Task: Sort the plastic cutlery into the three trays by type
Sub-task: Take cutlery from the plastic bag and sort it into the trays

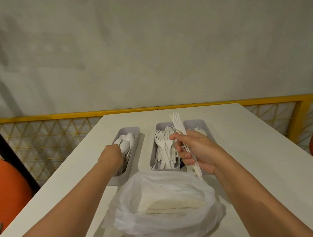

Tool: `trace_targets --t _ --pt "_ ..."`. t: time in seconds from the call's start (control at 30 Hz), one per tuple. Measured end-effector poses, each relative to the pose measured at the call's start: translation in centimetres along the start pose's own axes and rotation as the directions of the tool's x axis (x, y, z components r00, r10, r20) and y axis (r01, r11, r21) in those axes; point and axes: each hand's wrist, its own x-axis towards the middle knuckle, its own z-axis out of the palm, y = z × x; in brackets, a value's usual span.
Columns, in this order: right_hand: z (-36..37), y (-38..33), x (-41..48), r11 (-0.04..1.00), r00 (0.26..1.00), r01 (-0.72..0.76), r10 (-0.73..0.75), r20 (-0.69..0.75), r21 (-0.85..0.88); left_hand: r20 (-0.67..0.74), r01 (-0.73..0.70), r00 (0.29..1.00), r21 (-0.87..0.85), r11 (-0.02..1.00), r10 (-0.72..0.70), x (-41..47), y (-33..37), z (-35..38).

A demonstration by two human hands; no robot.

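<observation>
As the left hand [111, 154], its grip hidden, reaches into the spoon tray [129, 128], spoons [125, 145] should lie flat, bowls aligned, while the right hand [197, 150] clasps a fork [176, 119] above the fork tray [152, 159].

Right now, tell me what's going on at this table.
A person is sorting white plastic cutlery. The left hand reaches into the left tray among the spoons; whether it grips one is hidden. The right hand grips a fork with other pieces above the middle tray of forks. A plastic bag with more cutlery lies nearer on the table.
</observation>
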Motion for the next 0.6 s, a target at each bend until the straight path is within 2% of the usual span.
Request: trace_targets --t 0.17,0.27,0.37,0.47,0.6 --pt "0.1 0.0 0.1 1.000 1.000 0.006 -0.006 0.005 0.007 -0.046 -0.042 0.998 -0.028 0.999 0.041 -1.2 1.1 -1.4" --pt "0.0 0.0 0.1 1.000 1.000 0.010 -0.010 -0.013 0.022 -0.079 -0.115 0.992 -0.210 0.971 0.101 -2.3 2.9 -2.8" --pt "0.0 0.0 0.2 0.999 1.000 0.013 -0.012 -0.027 0.050 -0.103 -0.242 0.970 -0.433 0.868 0.219 -3.7 5.2 -3.8" --pt "-0.1 0.1 0.4 0.999 0.999 0.003 -0.001 -0.033 0.054 -0.032 -0.243 0.954 -0.662 0.709 0.297 -5.3 7.3 -4.1" --pt "-0.3 0.1 0.4 0.999 0.999 0.034 -0.034 -0.034 0.006 0.005 -0.239 0.934 -0.736 0.634 0.358 -6.9 9.2 -4.0"
